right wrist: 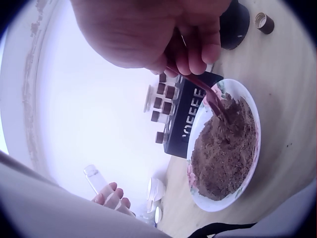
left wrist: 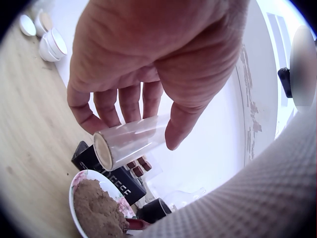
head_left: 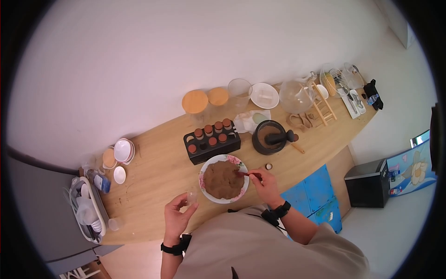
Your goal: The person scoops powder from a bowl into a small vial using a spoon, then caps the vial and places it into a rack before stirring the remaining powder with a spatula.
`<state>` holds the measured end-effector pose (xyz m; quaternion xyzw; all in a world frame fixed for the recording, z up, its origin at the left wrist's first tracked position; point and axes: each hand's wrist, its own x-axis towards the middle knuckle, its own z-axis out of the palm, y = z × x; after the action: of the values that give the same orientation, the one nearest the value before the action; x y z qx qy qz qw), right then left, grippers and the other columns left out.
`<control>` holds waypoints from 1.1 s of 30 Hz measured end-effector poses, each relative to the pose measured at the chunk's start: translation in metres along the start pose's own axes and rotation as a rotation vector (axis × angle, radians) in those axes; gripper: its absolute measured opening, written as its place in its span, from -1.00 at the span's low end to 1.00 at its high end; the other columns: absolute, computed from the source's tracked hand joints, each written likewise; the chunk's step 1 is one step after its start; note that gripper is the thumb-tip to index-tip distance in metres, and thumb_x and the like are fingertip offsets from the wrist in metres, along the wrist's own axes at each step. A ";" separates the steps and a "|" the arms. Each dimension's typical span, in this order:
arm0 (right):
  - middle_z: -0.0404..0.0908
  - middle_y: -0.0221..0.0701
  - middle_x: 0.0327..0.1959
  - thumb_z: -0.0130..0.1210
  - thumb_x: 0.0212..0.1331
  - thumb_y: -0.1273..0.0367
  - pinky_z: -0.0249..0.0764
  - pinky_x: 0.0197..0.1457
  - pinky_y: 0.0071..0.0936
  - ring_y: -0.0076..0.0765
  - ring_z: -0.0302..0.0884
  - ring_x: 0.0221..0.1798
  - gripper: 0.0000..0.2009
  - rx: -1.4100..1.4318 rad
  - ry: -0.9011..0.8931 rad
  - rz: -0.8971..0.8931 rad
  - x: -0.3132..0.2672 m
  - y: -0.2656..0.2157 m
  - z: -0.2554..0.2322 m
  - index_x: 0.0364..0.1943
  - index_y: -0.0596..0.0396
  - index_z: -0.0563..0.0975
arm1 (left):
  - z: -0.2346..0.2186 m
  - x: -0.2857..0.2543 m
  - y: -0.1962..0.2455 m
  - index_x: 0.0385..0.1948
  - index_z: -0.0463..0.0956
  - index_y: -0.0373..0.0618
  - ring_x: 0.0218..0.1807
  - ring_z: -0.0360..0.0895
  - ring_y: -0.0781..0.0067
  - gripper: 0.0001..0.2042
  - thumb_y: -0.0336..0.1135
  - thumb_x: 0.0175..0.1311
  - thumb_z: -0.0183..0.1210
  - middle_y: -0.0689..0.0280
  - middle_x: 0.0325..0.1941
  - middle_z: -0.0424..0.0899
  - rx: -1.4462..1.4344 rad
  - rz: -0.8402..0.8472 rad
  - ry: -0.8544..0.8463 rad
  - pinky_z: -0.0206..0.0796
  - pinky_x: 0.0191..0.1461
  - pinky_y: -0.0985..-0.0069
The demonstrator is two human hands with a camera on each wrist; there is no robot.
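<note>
My left hand (head_left: pixel 179 215) grips a clear glass vial (left wrist: pixel 132 141) between thumb and fingers, left of the bowl. The vial's near end looks round and pale brown in the left wrist view. A white bowl with pink flowers on its rim (head_left: pixel 234 161) holds a mound of fine brown powder (head_left: pixel 222 182). My right hand (head_left: pixel 265 186) pinches the handle of a reddish-brown spoon (right wrist: pixel 210 94), whose head is sunk in the powder near the bowl's right side. Behind the bowl stands a black coffee rack (head_left: pixel 213 152) with several brown-capped vials. A loose brown cap (right wrist: pixel 264 23) lies right of the bowl.
A dark mortar with its pestle (head_left: pixel 278 138) stands behind the right hand. Wood-lidded jars (head_left: pixel 195 102), a white plate (head_left: pixel 265 88) and a round glass vessel (head_left: pixel 295 96) line the wall. White bowls (head_left: pixel 123 151) and a dish rack (head_left: pixel 95 211) sit at left.
</note>
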<state>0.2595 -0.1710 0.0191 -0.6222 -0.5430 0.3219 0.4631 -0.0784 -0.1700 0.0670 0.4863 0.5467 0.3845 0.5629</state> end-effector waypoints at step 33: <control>0.73 -0.41 -0.47 0.32 0.44 0.41 0.51 -0.34 -0.56 -0.63 0.64 -0.42 -0.85 0.150 -0.127 0.311 0.010 0.002 0.002 -0.12 0.26 0.73 | 0.010 -0.032 -0.001 0.13 0.72 -0.26 0.02 0.71 0.55 -0.63 -0.52 0.28 0.49 0.30 0.03 0.84 0.101 -0.025 0.123 0.54 0.21 0.48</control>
<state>0.2606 -0.1610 0.0174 -0.6409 -0.4430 0.4679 0.4173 -0.0715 -0.2022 0.0732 0.4825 0.6050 0.3787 0.5078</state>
